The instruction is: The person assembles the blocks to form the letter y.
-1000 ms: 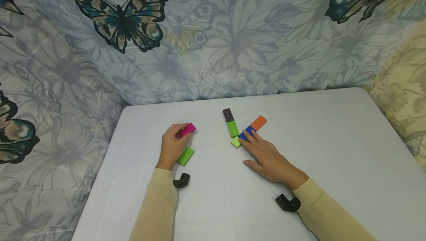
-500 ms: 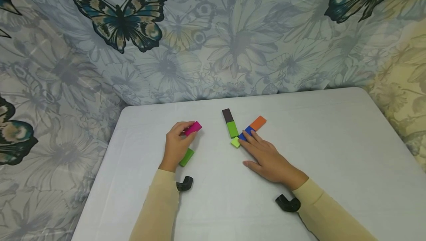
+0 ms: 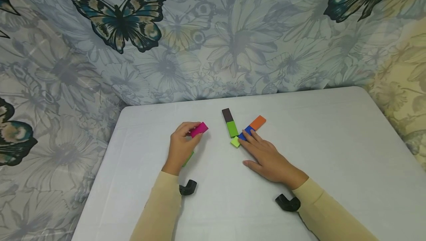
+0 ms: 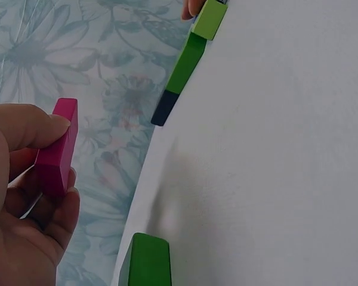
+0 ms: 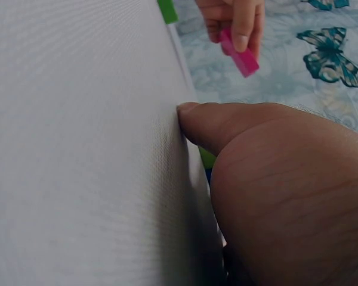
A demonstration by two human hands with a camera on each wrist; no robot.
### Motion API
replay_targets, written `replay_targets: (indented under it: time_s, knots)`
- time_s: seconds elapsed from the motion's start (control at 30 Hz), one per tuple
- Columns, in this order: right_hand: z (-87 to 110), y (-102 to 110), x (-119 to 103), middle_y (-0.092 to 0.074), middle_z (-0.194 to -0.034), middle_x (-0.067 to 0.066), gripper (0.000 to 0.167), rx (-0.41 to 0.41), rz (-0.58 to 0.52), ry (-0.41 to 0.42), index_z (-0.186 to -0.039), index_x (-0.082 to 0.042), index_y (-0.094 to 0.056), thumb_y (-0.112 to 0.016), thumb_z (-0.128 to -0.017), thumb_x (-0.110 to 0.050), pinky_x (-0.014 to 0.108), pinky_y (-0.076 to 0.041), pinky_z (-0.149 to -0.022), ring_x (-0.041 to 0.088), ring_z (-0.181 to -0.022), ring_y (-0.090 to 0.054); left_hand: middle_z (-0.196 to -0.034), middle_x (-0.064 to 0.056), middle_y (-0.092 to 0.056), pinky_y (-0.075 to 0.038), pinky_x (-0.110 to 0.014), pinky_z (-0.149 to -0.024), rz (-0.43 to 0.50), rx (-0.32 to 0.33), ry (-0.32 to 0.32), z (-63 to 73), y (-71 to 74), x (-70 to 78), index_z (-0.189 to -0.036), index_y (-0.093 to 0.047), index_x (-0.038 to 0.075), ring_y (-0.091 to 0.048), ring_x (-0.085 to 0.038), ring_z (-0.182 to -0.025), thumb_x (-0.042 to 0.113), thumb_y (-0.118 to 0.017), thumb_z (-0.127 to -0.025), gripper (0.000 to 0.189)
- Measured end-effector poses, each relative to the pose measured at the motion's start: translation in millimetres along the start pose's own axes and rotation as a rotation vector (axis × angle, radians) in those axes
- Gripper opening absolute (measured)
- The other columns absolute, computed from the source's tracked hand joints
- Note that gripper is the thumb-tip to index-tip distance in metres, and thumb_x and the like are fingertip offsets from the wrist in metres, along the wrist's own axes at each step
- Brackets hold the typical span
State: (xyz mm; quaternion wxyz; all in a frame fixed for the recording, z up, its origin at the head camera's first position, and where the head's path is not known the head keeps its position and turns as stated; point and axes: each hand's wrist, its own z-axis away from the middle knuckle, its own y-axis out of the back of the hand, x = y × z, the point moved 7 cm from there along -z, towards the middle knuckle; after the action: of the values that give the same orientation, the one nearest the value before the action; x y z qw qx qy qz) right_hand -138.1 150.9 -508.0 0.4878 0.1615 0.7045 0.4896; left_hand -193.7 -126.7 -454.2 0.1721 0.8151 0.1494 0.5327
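Between thumb and fingers, my left hand (image 3: 182, 146) pinches a magenta block (image 3: 199, 129), held up off the white table in the left wrist view. Partly hidden under that wrist lies a green block (image 3: 188, 159). My right hand (image 3: 271, 159) lies spread on the table, its fingertips on a blue block (image 3: 247, 133). An orange block (image 3: 258, 122) continues the line beyond the blue one. By the near end of the blue block sits a small lime block (image 3: 235, 142). From there a green block (image 3: 232, 129) and a dark brown block (image 3: 227, 115) run end to end toward the back.
The white table (image 3: 332, 141) reaches back to a curtain (image 3: 199, 48) printed with flowers and butterflies. A black wrist device (image 3: 188, 187) is on the left wrist, and another black device (image 3: 288, 203) is on the right.
My left hand has carried the magenta block to the right, toward the arranged blocks, covering more of the loose green block. The right hand stays in place.
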Motion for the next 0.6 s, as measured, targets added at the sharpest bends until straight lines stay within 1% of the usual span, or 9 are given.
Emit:
replay_targets:
  time_s: [0.2, 0.3, 0.4, 0.53, 0.6]
  knots:
    - [-0.7, -0.6, 0.3, -0.014, -0.181, 0.007, 0.077, -0.001, 0.009, -0.005, -0.173, -0.015, -0.034, -0.070, -0.108, -0.037, 0.066, -0.023, -0.123, 0.033, -0.166, -0.002, -0.124, -0.005, -0.073, -0.059, -0.041, -0.094, 0.034, -0.025, -0.005, 4.7, -8.5, 4.3, -0.129, -0.079, 0.003, -0.068, -0.023, -0.110, -0.005, -0.084, -0.093, 0.037]
    - [-1.0, -0.9, 0.3, -0.014, -0.181, 0.007, 0.078, -0.002, 0.011, -0.007, -0.173, -0.014, -0.034, -0.070, -0.108, -0.037, 0.067, -0.024, -0.123, 0.033, -0.165, -0.003, -0.123, -0.004, -0.073, -0.059, -0.039, -0.094, 0.031, -0.050, 0.002, 7.3, -15.3, 5.1, -0.128, -0.079, 0.003, -0.067, -0.021, -0.109, -0.005, -0.084, -0.094, 0.036]
    - [-1.4, -1.1, -0.1, -0.015, -0.181, 0.007, 0.078, -0.003, 0.014, -0.007, -0.172, -0.014, -0.034, -0.071, -0.108, -0.037, 0.067, -0.024, -0.122, 0.034, -0.165, -0.003, -0.122, -0.002, -0.072, -0.059, -0.034, -0.092, 0.018, -0.076, 0.004, 10.6, -22.9, 7.9, -0.128, -0.079, 0.004, -0.067, -0.018, -0.107, -0.004, -0.084, -0.094, 0.036]
    - [-1.7, -1.1, -0.4, -0.016, -0.180, 0.007, 0.078, -0.001, 0.016, -0.006, -0.172, -0.014, -0.035, -0.071, -0.107, -0.037, 0.067, -0.025, -0.122, 0.034, -0.165, -0.004, -0.120, -0.004, -0.072, -0.060, -0.034, -0.089, 0.022, -0.111, -0.008, 15.9, -32.8, 11.9, -0.127, -0.079, 0.003, -0.067, -0.020, -0.104, -0.004, -0.084, -0.092, 0.036]
    - [-1.8, -1.1, -0.5, -0.016, -0.180, 0.007, 0.078, -0.001, 0.017, -0.007, -0.172, -0.015, -0.035, -0.072, -0.107, -0.037, 0.067, -0.025, -0.122, 0.034, -0.165, -0.004, -0.119, -0.004, -0.072, -0.060, -0.035, -0.087, 0.025, -0.131, -0.005, 18.6, -37.6, 12.6, -0.127, -0.079, 0.003, -0.067, -0.021, -0.104, -0.004, -0.085, -0.092, 0.037]
